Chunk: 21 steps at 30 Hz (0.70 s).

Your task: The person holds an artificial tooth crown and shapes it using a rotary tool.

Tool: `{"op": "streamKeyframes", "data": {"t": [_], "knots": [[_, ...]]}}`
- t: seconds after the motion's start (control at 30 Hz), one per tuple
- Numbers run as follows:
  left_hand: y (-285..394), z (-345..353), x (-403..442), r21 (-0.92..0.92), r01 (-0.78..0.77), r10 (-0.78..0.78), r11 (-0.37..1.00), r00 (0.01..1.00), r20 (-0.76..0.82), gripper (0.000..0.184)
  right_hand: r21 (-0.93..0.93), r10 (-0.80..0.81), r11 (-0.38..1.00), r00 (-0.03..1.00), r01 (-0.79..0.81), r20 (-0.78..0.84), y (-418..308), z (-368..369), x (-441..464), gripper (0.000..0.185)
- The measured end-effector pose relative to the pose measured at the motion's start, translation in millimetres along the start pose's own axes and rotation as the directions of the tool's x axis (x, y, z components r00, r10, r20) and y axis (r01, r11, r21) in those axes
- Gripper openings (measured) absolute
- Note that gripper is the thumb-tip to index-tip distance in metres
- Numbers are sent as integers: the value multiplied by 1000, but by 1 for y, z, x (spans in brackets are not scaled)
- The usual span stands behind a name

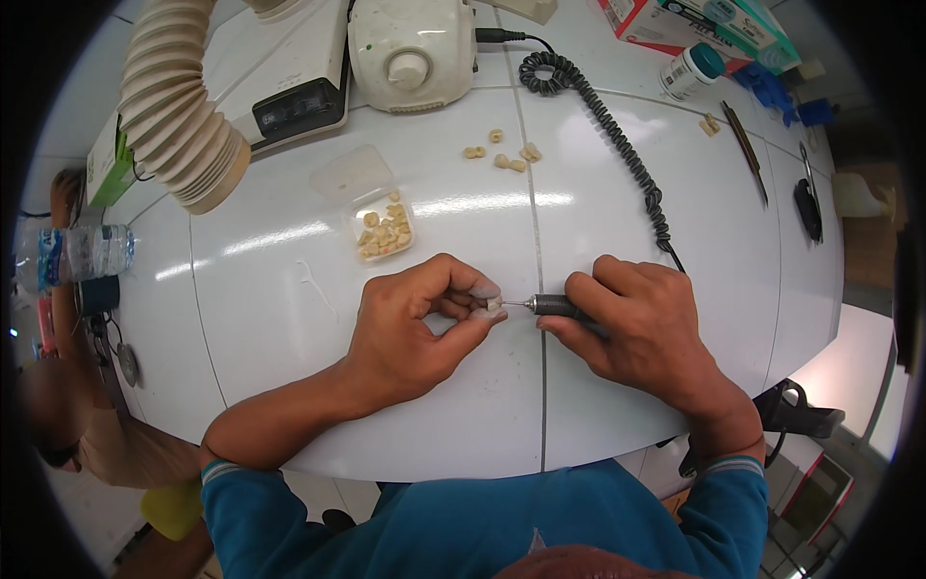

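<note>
Between the thumb and fingers of my left hand [415, 323] is a small whitish dental crown [494, 304], partly hidden by the dusty fingertips. My right hand [637, 323] grips a dark rotary handpiece [557, 306] lying nearly level. Its thin bur [514, 303] points left and reaches the crown; whether it touches is too small to tell. A coiled black cord [617, 130] runs from behind my right hand to the white control unit [410, 53]. Beyond my left hand, an open clear plastic box [388, 253] holds several yellowish tooth-shaped pieces [386, 232].
A ribbed suction hose [178, 106] hangs at the upper left. Several tooth pieces [509, 164] lie mid-table. At the right are a white jar [690, 72], a pointed brown tool [745, 154] and glove boxes [709, 29]. Another person [135, 444] sits at the left beside a water bottle [82, 256].
</note>
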<state>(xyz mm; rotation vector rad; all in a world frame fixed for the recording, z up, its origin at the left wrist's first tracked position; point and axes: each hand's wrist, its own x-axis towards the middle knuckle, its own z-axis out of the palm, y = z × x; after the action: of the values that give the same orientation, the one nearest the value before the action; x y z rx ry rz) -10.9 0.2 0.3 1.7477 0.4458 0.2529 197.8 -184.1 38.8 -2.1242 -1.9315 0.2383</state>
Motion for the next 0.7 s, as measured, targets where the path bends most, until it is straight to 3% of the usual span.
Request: {"op": "streamKeyframes", "data": {"t": [0.7], "knots": [[3,-1,1,79,-51,47,996,998,49,18,2,-4,1000,999,4,41,-1,-3,1,35]]}}
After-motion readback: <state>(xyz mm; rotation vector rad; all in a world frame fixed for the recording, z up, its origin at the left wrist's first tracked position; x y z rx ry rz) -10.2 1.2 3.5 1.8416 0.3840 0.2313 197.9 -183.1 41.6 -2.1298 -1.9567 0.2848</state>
